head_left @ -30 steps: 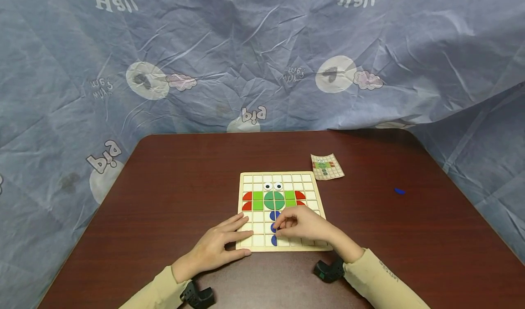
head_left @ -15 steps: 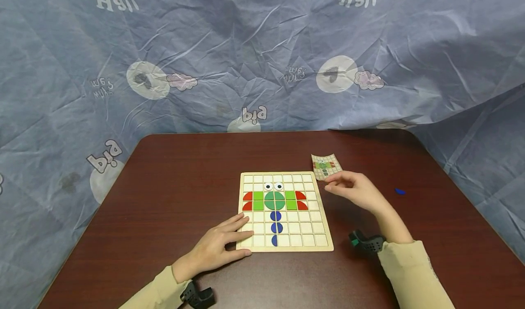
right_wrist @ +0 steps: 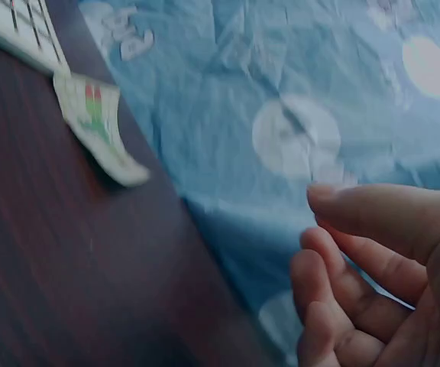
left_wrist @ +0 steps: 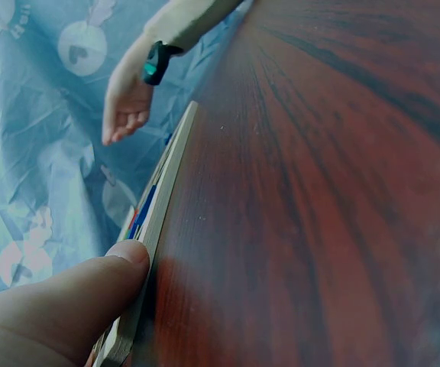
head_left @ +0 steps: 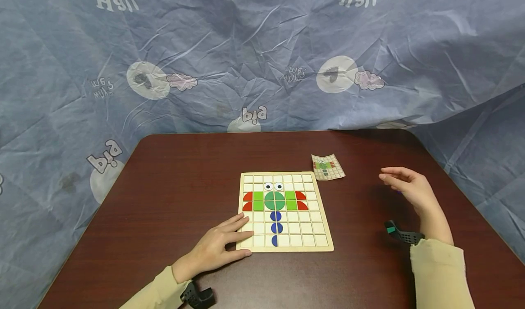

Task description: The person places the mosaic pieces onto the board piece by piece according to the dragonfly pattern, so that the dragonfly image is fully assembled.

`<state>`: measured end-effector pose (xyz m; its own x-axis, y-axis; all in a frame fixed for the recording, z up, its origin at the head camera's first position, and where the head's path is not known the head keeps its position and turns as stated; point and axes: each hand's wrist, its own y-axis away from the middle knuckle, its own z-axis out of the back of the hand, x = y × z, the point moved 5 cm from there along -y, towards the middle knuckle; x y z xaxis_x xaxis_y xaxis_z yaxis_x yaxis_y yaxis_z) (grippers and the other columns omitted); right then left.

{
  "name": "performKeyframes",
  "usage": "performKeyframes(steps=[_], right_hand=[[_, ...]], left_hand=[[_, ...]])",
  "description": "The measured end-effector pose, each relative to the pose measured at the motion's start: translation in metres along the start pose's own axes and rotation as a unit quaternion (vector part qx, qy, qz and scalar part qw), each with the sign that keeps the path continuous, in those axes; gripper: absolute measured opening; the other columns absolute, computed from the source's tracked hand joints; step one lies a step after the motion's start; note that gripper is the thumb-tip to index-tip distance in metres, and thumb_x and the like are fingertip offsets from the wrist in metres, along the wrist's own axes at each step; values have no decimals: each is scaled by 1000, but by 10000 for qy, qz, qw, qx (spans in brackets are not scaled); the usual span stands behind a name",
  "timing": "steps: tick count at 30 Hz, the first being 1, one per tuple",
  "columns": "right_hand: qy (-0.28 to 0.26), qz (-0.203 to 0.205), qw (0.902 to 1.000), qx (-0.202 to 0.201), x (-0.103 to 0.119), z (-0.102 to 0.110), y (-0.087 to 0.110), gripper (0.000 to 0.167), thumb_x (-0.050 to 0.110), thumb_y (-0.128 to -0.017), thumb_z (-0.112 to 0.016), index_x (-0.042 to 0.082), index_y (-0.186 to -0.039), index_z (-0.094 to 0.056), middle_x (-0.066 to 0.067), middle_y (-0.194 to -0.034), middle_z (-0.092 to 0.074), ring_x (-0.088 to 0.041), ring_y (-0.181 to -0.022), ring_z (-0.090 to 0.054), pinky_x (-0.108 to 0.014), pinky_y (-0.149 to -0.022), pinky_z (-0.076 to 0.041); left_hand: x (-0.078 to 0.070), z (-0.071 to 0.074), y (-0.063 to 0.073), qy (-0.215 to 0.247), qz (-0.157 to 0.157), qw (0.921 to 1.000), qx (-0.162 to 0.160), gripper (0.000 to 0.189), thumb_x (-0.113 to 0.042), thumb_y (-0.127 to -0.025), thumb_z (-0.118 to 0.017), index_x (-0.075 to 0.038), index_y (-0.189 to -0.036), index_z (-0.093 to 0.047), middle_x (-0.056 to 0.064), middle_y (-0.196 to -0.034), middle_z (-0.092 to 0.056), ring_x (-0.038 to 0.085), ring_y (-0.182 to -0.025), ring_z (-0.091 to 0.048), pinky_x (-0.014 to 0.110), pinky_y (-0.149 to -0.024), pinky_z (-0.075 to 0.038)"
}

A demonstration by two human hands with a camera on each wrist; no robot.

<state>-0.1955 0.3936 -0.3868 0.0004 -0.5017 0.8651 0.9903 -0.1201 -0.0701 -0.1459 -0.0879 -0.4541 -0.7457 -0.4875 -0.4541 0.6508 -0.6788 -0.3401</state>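
My left hand rests with spread fingers on the left edge of a pale wooden grid board. On the board, red quarter pieces, green squares, a green circle of quarters and two eye pieces form a figure. Below them run blue half-round pieces, with a single blue half in the bottom row. Over the right of the table hovers my right hand, fingers loosely bent and nothing between them. Beneath it lies a blue piece, mostly hidden by the hand.
A curled pattern card showing the same figure lies by the board's upper right corner. The dark red table extends around the board. A grey-blue printed cloth hangs behind the table.
My right hand has left the blue pieces on the board and moved right, past the card, to the loose blue piece. The left hand has stayed in place.
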Motion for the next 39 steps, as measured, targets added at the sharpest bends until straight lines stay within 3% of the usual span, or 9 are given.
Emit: performKeyframes(steps=[7, 13, 19, 28, 39], right_hand=[[-681, -577, 9944, -574, -35, 20, 4, 28, 26, -88, -67, 16, -114, -63, 27, -83, -64, 7, -77, -60, -10, -66, -47], [-734, -988, 9884, -885, -57, 28, 8, 25, 29, -84, -71, 20, -107, -66, 28, -78, -63, 8, -72, -59, -10, -61, -47], [-490, -1215, 9861, -1020, -72, 29, 9, 22, 31, -82, -73, 25, -102, -66, 30, -75, -61, 5, -69, -56, -12, -59, -46], [591, -1329, 9795, -1395, -81, 27, 11, 56, 42, -77, -76, 7, -119, -63, 35, -80, -49, 10, -78, -43, -13, -58, -40], [1014, -1251, 9768, -1414, -79, 28, 13, 49, 43, -79, -73, 10, -115, -68, 34, -83, -45, 11, -85, -39, -17, -69, -35]], left_hand=[[0, 0, 0, -29, -7, 10000, 6, 46, -49, -86, -62, -22, -123, -64, 5, -141, -46, 21, -134, -35, 42, -101, -39], [0, 0, -1, -34, -16, 10000, 3, 46, -49, -86, -62, -21, -123, -65, 5, -141, -47, 21, -134, -35, 42, -101, -39], [0, 0, -1, -38, -42, 10000, -10, 46, -49, -87, -62, -21, -123, -65, 6, -140, -47, 22, -134, -35, 42, -101, -39], [-1, 1, 0, -29, -6, 10000, 29, 46, -49, -86, -63, -22, -123, -65, 6, -141, -46, 21, -134, -35, 43, -101, -39], [0, 1, 0, 0, 32, 10000, 33, 47, -50, -86, -62, -22, -123, -65, 4, -141, -46, 20, -135, -34, 42, -101, -39]])
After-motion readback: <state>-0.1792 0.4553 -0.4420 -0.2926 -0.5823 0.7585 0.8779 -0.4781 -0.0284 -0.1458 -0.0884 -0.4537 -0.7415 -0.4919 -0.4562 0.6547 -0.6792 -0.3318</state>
